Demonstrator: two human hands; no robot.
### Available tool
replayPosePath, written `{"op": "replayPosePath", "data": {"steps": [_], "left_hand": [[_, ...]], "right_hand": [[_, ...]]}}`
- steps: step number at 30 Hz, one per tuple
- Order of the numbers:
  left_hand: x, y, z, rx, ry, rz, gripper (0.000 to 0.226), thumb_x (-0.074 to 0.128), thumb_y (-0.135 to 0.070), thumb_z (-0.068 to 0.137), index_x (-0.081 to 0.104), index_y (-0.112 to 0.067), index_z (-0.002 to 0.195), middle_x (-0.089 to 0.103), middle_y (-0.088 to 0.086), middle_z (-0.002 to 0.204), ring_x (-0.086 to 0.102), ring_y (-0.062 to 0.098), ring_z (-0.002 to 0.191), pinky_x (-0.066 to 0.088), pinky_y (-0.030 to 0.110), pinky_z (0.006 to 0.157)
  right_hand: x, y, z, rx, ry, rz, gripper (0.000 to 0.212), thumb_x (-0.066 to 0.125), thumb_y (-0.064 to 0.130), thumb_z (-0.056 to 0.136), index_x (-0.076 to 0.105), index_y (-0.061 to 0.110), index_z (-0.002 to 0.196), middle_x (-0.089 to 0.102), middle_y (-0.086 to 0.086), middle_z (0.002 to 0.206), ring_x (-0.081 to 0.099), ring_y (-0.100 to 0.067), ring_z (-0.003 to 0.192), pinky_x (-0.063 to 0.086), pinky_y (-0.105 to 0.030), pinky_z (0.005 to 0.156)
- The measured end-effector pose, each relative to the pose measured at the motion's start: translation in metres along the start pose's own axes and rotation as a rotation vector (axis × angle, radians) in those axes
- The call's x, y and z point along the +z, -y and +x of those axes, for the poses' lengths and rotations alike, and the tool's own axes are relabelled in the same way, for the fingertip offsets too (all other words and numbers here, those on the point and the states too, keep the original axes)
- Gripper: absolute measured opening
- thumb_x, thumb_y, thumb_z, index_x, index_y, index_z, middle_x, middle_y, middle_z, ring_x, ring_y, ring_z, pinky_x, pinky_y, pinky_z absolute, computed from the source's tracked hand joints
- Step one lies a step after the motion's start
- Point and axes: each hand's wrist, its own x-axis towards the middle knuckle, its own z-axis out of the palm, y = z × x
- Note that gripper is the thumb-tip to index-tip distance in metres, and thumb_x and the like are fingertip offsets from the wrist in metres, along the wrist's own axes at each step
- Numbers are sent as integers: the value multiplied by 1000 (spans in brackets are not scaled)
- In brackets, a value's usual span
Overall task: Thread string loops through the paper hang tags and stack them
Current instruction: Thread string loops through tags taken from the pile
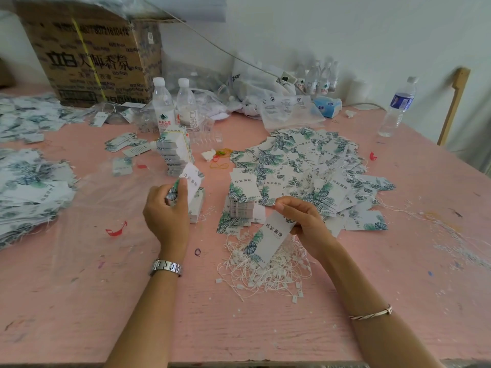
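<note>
My left hand (166, 208) grips a white hang tag with a leaf print (190, 180), held upright above a small stack of tags (197, 208). My right hand (300, 217) pinches another leaf-print tag (268, 239) by its top end, and the tag hangs slanted over a heap of white string loops (255, 274). Left of my right hand stands a neat pile of tags (243, 205). A wide loose heap of tags (313, 166) spreads behind it.
A taller stack of tags (174, 155) stands behind my left hand, with two water bottles (174, 104) and a cardboard box (90, 57) farther back. More tags (29, 187) lie at the left. Another bottle (397, 107) stands at the right. Plastic bags (265, 96) are by the wall.
</note>
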Motion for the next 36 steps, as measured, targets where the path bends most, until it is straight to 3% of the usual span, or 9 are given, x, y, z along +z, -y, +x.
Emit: {"op": "replayPosePath", "data": {"steps": [2,4,7,11,19,23,27,32,36], "left_hand": [[3,-9,-6,-18,63,-235,41,65,-30,98,54,-6,67,48,3,61,42,6,55,32,23,51],[6,-16,-11,-86,153,-407,40,64,-30,99,55,-8,67,44,3,57,40,15,56,31,28,50],[8,-25,-20,-163,281,-546,15,68,-28,95,70,-25,80,57,-11,57,50,9,49,43,22,42],[10,-33,-34,-216,419,-675,4,76,-30,84,78,-32,87,74,-3,76,63,9,53,49,19,43],[19,-44,-65,-82,649,-642,14,72,-26,88,77,-17,79,71,6,63,61,20,39,45,25,37],[22,-44,-73,-85,735,-630,17,71,-25,89,78,-10,85,74,9,72,58,18,37,43,21,38],[23,-42,-72,-77,749,-614,24,71,-29,89,76,-6,82,70,20,68,53,18,34,40,19,37],[24,-41,-72,-70,790,-574,20,72,-30,90,78,-15,77,68,13,60,48,16,32,36,20,37],[25,-41,-73,-89,825,-557,21,72,-35,88,79,-22,74,68,13,58,45,12,33,34,19,38]], "right_hand": [[-1,1,-1,-4,-11,11,11,71,29,81,71,25,70,61,8,69,52,-9,61,28,-12,44],[-1,2,-1,-9,-17,14,12,69,28,82,71,26,71,62,8,68,53,-8,60,28,-13,44],[-1,2,-2,-28,-22,6,11,69,28,83,71,27,72,61,9,67,51,-7,59,28,-13,45],[-1,2,-2,-54,-28,13,15,71,27,88,69,29,73,60,11,68,50,-6,58,29,-13,46],[4,-3,-3,-99,-46,-15,8,63,27,88,60,20,84,58,4,68,46,-9,55,30,-16,47],[0,-2,-2,-95,-100,3,14,51,10,100,60,19,95,51,-17,86,38,-26,66,30,-30,55],[-3,1,-2,-137,-84,23,25,46,-1,102,58,19,92,53,-2,81,39,-9,56,28,-18,47],[-3,0,-1,-133,-60,40,37,41,-15,96,59,17,91,60,6,82,39,-7,54,29,-16,46],[-4,1,-1,-128,-51,71,35,41,-13,98,59,17,93,64,12,80,41,-6,52,29,-16,45]]}}
